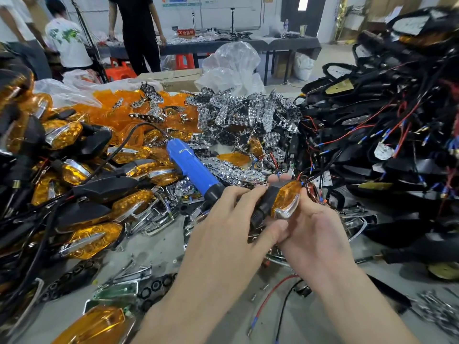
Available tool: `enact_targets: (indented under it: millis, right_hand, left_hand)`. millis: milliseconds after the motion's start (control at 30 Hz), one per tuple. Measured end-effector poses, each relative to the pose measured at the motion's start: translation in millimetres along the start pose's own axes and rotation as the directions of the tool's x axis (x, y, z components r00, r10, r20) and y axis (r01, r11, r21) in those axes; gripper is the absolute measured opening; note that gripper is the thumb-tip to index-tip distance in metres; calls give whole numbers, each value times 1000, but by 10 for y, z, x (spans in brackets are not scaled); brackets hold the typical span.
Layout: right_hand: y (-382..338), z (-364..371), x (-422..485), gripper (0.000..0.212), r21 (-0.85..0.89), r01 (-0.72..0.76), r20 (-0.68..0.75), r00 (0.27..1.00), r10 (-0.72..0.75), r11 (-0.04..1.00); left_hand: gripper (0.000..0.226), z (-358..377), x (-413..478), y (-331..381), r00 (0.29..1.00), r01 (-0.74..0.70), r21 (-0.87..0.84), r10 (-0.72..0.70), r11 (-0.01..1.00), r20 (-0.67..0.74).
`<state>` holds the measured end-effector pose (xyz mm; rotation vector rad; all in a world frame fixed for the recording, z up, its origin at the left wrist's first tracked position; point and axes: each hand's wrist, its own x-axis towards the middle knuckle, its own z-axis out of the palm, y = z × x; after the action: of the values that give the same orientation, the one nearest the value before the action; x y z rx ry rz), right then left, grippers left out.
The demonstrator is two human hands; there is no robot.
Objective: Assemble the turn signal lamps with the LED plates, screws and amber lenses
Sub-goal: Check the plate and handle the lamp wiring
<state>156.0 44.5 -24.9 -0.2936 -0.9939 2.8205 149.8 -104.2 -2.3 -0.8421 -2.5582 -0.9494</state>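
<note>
The left hand (223, 219) is covering the tip of the blue electric screwdriver (191, 167) and part of the black housing of the turn signal lamp (285, 197). The top edge is cutting off the standing people (139, 33) at upper left, and the bottom edge is cutting off an amber-lensed lamp (96, 324) at lower left.

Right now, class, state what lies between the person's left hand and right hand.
A turn signal lamp: black housing toward the left hand, amber lens toward the right hand; both hands grip it. The head view shows this.
</note>
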Motion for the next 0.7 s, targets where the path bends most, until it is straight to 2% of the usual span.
enact_targets:
  millis: [233, 367, 500, 700]
  right_hand:
    - [48, -6, -10, 48, 20, -50, -18, 999, 50, 999]
    - [77, 32, -29, 43, -43, 14, 1, 1000, -14, 999]
    - [129, 65, -69, 31, -60, 80, 77, 994, -76, 995]
    - [174, 87, -88, 35, -98, 144, 121, 984, -132, 985]
  left_hand:
    - [56, -43, 4, 66, 999, 47, 129, -48, 991, 6]
    - [62, -76, -4, 58, 992, 119, 102, -121, 988, 22]
    - [64, -48, -15, 113, 990, 121, 128, -129, 984, 57]
    - [45, -19, -56, 86, 994, 103, 131, -106, 986, 15]
